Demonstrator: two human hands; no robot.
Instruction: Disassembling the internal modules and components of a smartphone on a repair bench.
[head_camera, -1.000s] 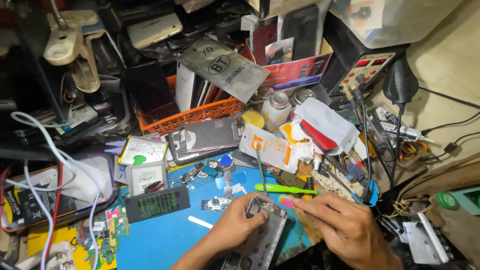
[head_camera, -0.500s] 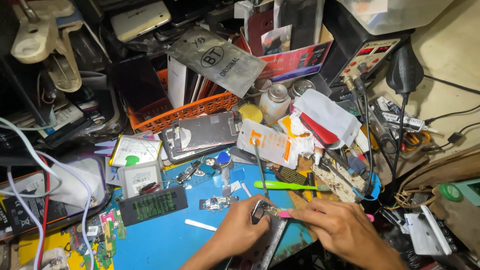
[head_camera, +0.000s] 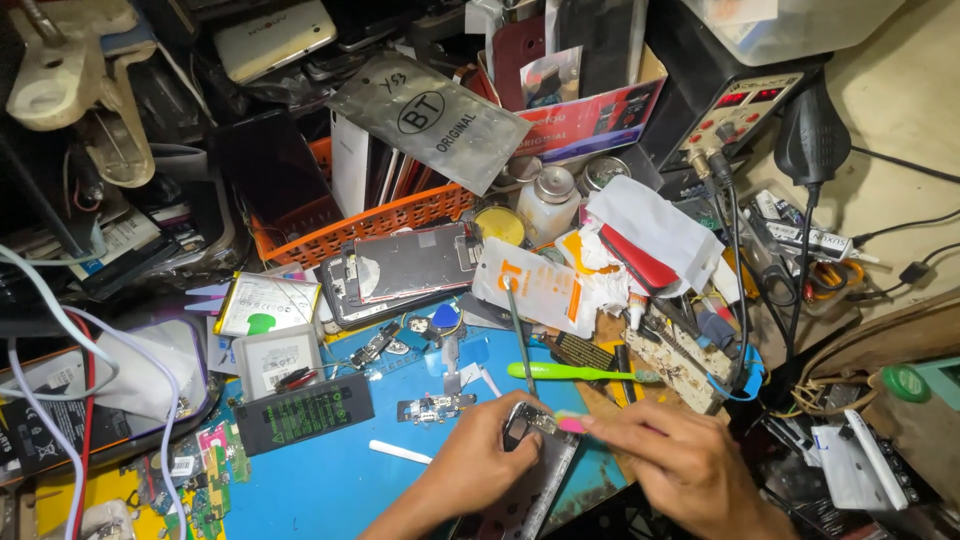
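The opened phone frame (head_camera: 530, 470) lies on the blue mat (head_camera: 330, 480), at the near edge of the bench. The left hand (head_camera: 480, 465) holds its upper left side, with the fingers closed around the edge. The right hand (head_camera: 675, 465) pinches a pink tool (head_camera: 570, 424) between closed fingers, and the tip touches the top of the frame. Just beyond the fingertips lies a green toothbrush (head_camera: 570, 372). To the left of the left fingers, a small circuit board (head_camera: 432, 408) and a black battery (head_camera: 303, 412) rest on the mat. Far behind stands an orange basket (head_camera: 360, 222).
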